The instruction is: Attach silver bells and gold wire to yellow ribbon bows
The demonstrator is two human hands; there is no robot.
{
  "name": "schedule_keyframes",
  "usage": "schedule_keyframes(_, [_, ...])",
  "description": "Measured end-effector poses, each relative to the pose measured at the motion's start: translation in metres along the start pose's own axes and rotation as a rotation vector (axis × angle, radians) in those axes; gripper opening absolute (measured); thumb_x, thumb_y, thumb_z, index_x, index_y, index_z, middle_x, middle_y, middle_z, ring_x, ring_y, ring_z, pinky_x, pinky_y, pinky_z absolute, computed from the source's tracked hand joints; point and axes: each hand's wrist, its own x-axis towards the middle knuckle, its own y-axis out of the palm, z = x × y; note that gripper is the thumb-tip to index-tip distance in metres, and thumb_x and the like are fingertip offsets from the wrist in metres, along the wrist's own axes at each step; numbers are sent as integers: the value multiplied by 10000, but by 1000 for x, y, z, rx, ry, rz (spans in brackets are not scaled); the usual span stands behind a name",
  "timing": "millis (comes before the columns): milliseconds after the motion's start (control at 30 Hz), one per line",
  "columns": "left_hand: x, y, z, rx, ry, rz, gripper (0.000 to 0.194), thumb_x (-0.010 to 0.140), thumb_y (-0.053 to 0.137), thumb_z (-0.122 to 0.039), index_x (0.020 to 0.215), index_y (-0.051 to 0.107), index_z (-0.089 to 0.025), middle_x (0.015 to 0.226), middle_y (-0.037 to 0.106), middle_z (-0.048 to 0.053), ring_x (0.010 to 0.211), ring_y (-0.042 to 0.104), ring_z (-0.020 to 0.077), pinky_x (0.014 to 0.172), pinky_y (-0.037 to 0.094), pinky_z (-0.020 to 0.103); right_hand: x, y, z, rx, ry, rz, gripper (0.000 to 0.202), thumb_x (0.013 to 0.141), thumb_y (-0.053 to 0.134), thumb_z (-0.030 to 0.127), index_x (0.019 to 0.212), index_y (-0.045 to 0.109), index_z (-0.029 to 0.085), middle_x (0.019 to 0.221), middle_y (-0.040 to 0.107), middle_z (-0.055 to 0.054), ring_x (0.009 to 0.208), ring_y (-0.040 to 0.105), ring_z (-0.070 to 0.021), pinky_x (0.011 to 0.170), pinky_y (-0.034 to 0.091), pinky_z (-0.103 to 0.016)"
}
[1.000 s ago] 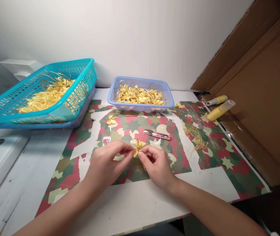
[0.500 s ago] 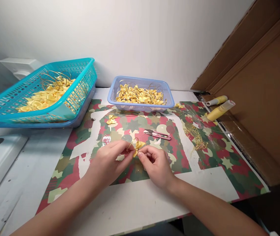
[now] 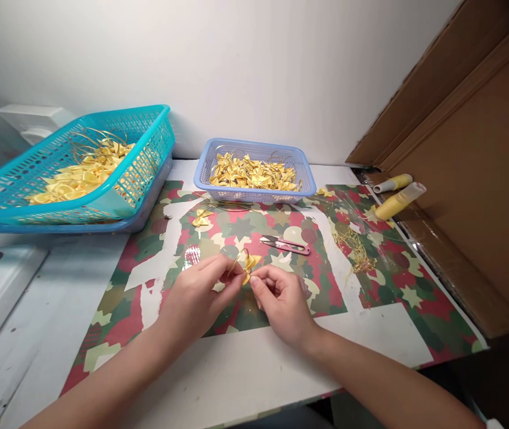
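The left hand [image 3: 196, 295] pinches the bow [image 3: 251, 262], its thumb and fingers [image 3: 219, 263] closed narrowly on one side; the right hand [image 3: 288, 307] pinches the other side between thumb and forefinger. The bow is between the hands, over the patterned sheet [image 3: 449, 330] on the bench [image 3: 71, 310]. Just beyond lie the snips [image 3: 288, 245], blades pointing left, and a loose bow [image 3: 201, 217]. Farther back sits the blue basket [image 3: 254, 197], holding a heap; the teal basket [image 3: 89, 211] is to its left. Thread scraps [image 3: 362, 257] and two cones [image 3: 393, 205] lie right. The held bow is yellow, with pointed ends and a thin curved strand; fingertips partly hide its middle.
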Motion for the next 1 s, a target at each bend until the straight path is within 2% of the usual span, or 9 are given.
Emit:
schedule_keyframes(567, [-1,1,-1,-24,-1,-4,152,865,489,-209,739,574,-196,642,603,-11,576,559,115,523,462,206,0,5,-5,118,63,-16,223,860,545,371,758,557,173,534,414,58,483,350,-77,447,283,-218])
schedule_keyframes(800, [0,6,-2,-56,-53,0,160,856,512,-234,716,583,-200,618,604,-12,566,560,118,507,460,206,2,9,-7,142,79,-49,248,852,556,386,711,521,185,524,409,64,479,355,-76,448,290,-214])
schedule_keyframes(900, [1,7,-2,-74,-93,-11,152,846,525,-241,716,591,-200,610,615,-16,556,567,114,516,473,204,3,7,-4,169,100,-37,246,842,568,398,733,544,179,527,466,57,473,402,-75,455,337,-205])
schedule_keyframes(1000, [2,5,-1,-80,-116,-48,133,831,551,-246,714,596,-200,615,628,-24,547,569,105,521,475,199,2,1,-1,168,126,-8,225,820,595,390,849,610,168,606,600,12,509,513,-94,471,407,-207])
